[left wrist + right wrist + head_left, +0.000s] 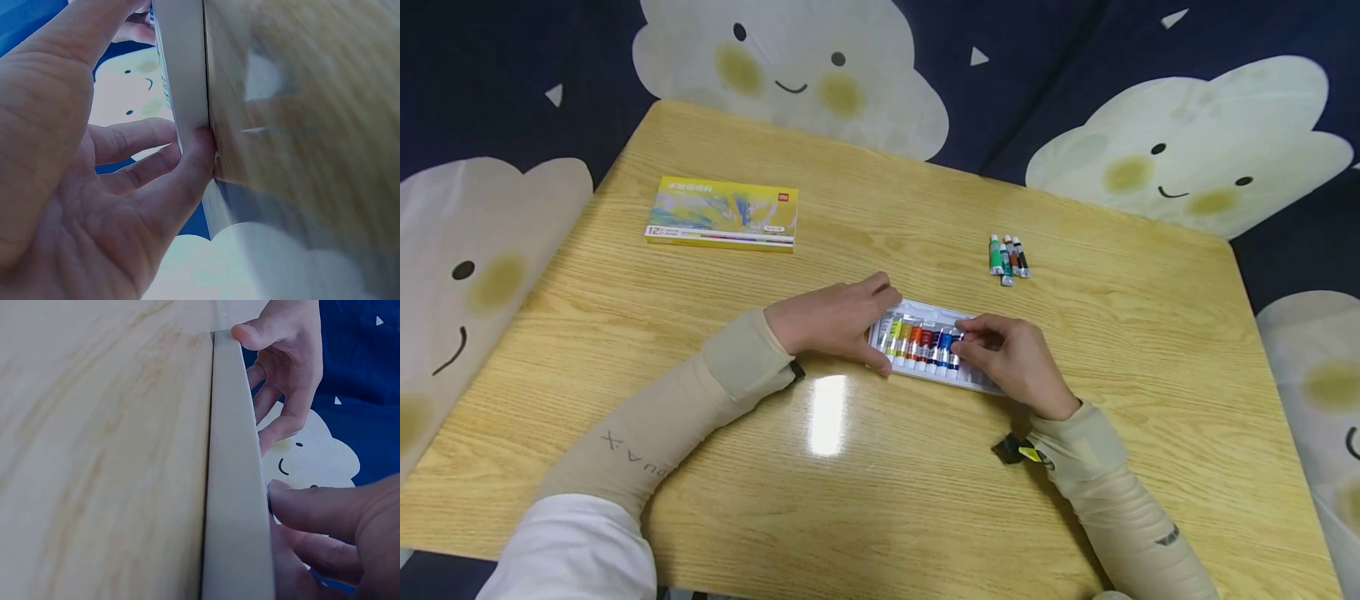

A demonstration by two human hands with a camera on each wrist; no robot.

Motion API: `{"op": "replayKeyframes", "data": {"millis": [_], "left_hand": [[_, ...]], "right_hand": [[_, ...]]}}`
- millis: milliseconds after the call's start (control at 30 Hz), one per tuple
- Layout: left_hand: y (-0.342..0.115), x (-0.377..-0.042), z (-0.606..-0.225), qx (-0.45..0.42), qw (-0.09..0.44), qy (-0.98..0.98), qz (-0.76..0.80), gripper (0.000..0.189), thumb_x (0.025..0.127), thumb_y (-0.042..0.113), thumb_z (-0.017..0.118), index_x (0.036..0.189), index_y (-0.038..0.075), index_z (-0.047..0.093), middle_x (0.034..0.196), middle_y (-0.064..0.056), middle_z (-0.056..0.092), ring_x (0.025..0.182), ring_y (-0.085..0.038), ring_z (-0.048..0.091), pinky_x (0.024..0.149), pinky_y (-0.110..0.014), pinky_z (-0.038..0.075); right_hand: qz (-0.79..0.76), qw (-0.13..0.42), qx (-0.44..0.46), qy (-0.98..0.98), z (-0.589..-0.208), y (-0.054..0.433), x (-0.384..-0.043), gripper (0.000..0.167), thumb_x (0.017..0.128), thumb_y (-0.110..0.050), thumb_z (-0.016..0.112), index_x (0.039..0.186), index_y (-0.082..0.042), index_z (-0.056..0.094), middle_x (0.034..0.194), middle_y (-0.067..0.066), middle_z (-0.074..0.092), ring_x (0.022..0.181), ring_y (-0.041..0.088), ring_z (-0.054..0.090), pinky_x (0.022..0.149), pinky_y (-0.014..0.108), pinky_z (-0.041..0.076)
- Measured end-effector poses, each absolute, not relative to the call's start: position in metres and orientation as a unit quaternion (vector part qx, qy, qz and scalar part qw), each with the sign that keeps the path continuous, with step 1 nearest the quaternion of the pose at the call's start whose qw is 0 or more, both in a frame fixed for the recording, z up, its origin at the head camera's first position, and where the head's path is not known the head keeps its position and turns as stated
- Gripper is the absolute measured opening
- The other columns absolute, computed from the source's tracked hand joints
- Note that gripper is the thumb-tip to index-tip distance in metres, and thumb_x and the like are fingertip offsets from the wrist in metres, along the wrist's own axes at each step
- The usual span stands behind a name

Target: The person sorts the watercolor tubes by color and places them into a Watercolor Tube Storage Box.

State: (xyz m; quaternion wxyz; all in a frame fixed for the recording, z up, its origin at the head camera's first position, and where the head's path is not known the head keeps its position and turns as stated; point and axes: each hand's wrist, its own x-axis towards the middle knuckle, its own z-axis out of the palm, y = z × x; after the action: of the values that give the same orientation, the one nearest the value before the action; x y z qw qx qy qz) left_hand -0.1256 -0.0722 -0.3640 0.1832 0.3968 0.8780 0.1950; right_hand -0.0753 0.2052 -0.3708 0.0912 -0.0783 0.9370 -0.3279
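A white plastic tray (977, 379) lies on the table and holds a row of small paint tubes (915, 343), yellow through orange and red to blue. My left hand (842, 321) grips its left end, thumb at the near edge and fingers over the far side. In the left wrist view the thumb (197, 156) presses against the tray's pale side wall (184, 75). Over the right end of the row, my right hand (1018, 358) pinches a dark paint tube (955, 358) between thumb and fingers. In the right wrist view only a dark sliver shows at the thumb tip (284, 497).
Several loose paint tubes (1007, 258), green, teal, brown and black, lie together beyond the tray to the right. A yellow paint box (722, 214) lies at the back left of the wooden table (910, 500). Dark cloth with cloud faces (790, 67) hangs around the table.
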Motion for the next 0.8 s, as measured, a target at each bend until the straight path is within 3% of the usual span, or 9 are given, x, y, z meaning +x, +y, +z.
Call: {"op": "replayKeyframes", "data": {"millis": [200,467,800], "left_hand": [[-0.0724,-0.1251,-0.3625,0.399,0.181,0.877,0.195,0.093,0.080,0.059,0.082,0.146,0.004,0.048,0.133,-0.009,0.050,0.099,-0.021,0.060,0.092,-0.036,0.056],[-0.0724,-0.1257,-0.3637,0.402,0.180,0.876,0.194,0.092,0.080,0.059,0.082,0.146,0.004,0.048,0.134,-0.010,0.050,0.101,-0.021,0.059,0.094,-0.037,0.056],[-0.0731,-0.1256,-0.3643,0.401,0.178,0.878,0.193,0.091,0.080,0.059,0.082,0.145,0.005,0.048,0.132,-0.010,0.050,0.097,-0.022,0.060,0.092,-0.037,0.057]], "right_hand": [[-0.332,0.092,-0.071,0.936,-0.3692,0.2058,-0.0754,0.029,0.091,-0.018,0.080,0.118,-0.008,0.077,0.100,0.011,0.079,0.083,0.014,0.067,0.069,0.017,0.050],[-0.359,0.154,-0.052,0.919,-0.3638,0.2067,-0.0741,0.045,0.084,-0.015,0.086,0.126,-0.007,0.072,0.093,0.011,0.077,0.079,0.012,0.067,0.064,0.019,0.050],[-0.330,0.143,-0.067,0.931,-0.3645,0.2055,-0.0742,0.046,0.086,-0.018,0.085,0.128,-0.006,0.071,0.094,0.010,0.075,0.081,0.015,0.065,0.065,0.020,0.048]]}}
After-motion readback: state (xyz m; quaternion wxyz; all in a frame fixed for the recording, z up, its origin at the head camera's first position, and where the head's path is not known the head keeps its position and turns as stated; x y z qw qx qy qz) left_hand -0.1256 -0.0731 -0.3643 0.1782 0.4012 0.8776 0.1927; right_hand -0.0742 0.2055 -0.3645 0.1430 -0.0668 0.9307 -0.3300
